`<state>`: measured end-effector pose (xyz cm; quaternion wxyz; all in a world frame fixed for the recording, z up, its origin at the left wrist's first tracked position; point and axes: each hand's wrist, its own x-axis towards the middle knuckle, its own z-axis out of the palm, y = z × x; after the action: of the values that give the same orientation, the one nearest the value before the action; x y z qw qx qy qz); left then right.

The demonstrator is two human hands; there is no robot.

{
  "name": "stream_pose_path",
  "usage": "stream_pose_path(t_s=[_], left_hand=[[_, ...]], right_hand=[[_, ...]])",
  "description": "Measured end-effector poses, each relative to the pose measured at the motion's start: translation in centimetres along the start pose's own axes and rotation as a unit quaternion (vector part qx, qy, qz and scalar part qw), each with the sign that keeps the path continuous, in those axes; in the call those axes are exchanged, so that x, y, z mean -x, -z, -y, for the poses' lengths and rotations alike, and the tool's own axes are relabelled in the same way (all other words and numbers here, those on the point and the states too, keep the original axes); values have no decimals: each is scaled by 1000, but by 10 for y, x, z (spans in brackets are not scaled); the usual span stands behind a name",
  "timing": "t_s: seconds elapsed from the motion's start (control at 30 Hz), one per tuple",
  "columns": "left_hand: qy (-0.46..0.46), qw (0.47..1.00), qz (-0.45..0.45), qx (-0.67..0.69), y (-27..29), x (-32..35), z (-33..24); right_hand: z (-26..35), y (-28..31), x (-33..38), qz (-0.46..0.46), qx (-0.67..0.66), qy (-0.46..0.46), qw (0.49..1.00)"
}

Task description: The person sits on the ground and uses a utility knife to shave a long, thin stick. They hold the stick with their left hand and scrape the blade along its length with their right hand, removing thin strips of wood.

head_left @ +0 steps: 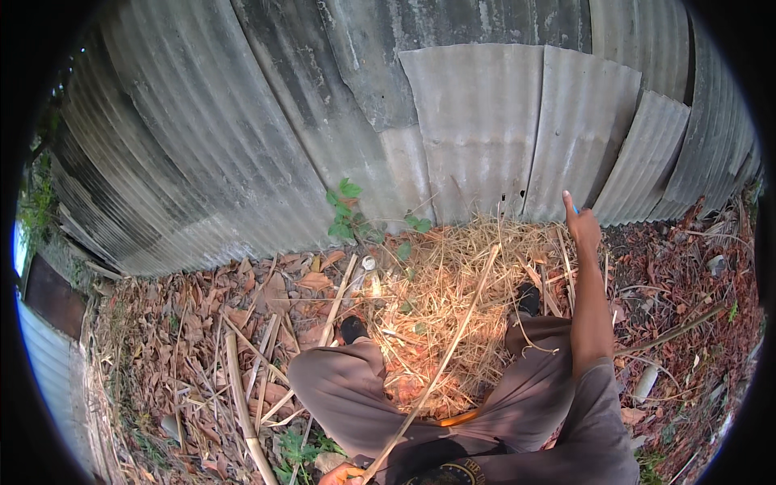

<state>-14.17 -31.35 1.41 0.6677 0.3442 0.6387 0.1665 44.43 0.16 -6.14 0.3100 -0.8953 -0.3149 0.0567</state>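
A long, thin bamboo strip (440,368) slants from the lower edge up across the space between my knees. My left hand (338,475), partly cut off by the lower edge, is closed around its near end. Out to the right, near the metal fence, my right hand (584,228) is on an outstretched arm with its fingers curled. A bit of blue shows beside the raised thumb or finger; the rest of what it holds is hidden. Below the strip, a pile of pale straw-like shavings (453,303) covers the ground. Something orange (459,418) lies at my lap.
Overlapping corrugated metal sheets (477,121) form a fence in front. Dry leaves (194,323) and cut bamboo pieces (240,388) litter the left side. A green-leaved plant (343,214) grows at the fence's foot. A whitish cylinder (645,383) and a branch (671,330) lie right.
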Motion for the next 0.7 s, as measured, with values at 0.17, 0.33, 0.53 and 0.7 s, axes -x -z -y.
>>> stream_pose_path(t_s=[0.17,0.33,0.53,0.7], left_hand=[[-224,967,-120,26,-5,-43,0],[-322,937,-132,31,-48,-123,-51],[-331,937,-78,78,-97,-141,-118],[-307,946,-29,104,-114,-137,-139]], right_hand=[[55,-3,55,112,82,108,984],[96,-10,157,155,-7,400,904],[98,-14,217,138,-124,626,758],[95,-13,222,140,-150,632,747]])
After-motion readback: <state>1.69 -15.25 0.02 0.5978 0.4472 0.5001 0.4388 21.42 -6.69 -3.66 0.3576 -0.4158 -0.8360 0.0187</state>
